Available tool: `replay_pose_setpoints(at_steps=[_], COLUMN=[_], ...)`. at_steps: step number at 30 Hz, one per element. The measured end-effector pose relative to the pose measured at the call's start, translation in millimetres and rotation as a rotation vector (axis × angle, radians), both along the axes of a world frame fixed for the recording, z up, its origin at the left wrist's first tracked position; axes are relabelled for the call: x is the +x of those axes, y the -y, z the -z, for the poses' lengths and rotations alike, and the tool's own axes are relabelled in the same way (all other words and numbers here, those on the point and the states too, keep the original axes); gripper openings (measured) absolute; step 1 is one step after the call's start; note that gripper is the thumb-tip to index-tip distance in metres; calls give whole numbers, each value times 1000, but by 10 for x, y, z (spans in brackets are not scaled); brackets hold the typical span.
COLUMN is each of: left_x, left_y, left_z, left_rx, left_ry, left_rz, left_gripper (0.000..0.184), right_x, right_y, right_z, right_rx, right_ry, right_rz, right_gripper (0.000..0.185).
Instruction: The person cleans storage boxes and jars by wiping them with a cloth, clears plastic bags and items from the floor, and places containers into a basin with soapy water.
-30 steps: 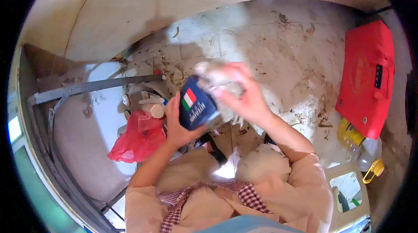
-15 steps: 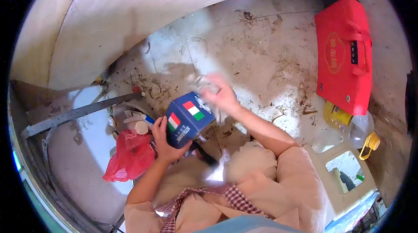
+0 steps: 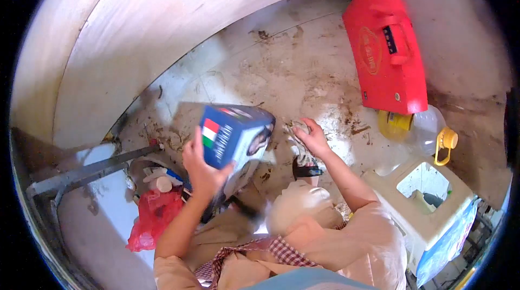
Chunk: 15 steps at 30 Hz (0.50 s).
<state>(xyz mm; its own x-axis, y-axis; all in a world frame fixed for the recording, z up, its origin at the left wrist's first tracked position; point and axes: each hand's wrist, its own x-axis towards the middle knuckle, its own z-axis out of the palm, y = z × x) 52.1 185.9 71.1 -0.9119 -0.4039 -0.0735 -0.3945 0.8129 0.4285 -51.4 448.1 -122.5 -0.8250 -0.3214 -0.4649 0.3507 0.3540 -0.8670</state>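
My left hand [image 3: 203,169] grips one end of a blue cardboard box [image 3: 238,133] and holds it tilted above the floor. The box bears a red, white and green flag, pale lettering and a dark picture on its long side. To the right, my right hand [image 3: 314,139] is closed on a crumpled, greyish rag [image 3: 298,134], apart from the box. Below that hand a dark shoe [image 3: 304,171] shows beside my knee. Part of the box's underside is hidden by my left hand.
Dirt and scraps litter the floor [image 3: 238,73]. On the right are a red gift box [image 3: 384,46], a clear bottle [image 3: 428,122] with a yellow cap and a beige stool [image 3: 379,179]. A red plastic bag [image 3: 154,214] and a metal bar [image 3: 97,166] lie left.
The blue box has turned so its long pictured side shows. My right hand, with the rag, has come away from the box, to the right and down. The view has shifted.
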Motion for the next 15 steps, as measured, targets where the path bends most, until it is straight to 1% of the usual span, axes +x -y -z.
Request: replay_pose_setpoints(at_steps=[2, 4, 6, 7, 8, 9, 11, 13, 15], left_x=[-166, -440, -851, -1072, -1329, -1595, -2064, -2492, -2751], left_y=[128, 162, 50, -36, -113, -193, -357, -555, -941], left_z=[-19, -39, -124, -164, -250, -293, -309, -89, -133], left_rx=[215, 407, 702, 859, 857, 1023, 1131, 908, 674], left_ry=[-58, -109, -198, -255, -225, -253, -235, -227, -116], left_rz=[-156, -246, -256, -267, -284, -215, -213, -285, -328], left_gripper=[106, 106, 104, 103, 99, 93, 92, 103, 118], right_x=[-66, -72, -27, 4, 56, 117, 277, 381, 420], right_y=[-218, -406, -587, -679, -780, -893, -1111, -1247, -1370], right_z=[-242, -371, -425, -431, -426, -414, -351, -408, -397], right_rx=[2, -33, -47, -80, -112, -140, -244, -187, -169], right_ry=[36, 101, 123, 160, 199, 239, 363, 367, 415], right_rz=[-45, -51, -44, -1, 36, 75, 290, 411, 363], right_gripper=[49, 47, 45, 43, 42, 40, 45, 43, 43])
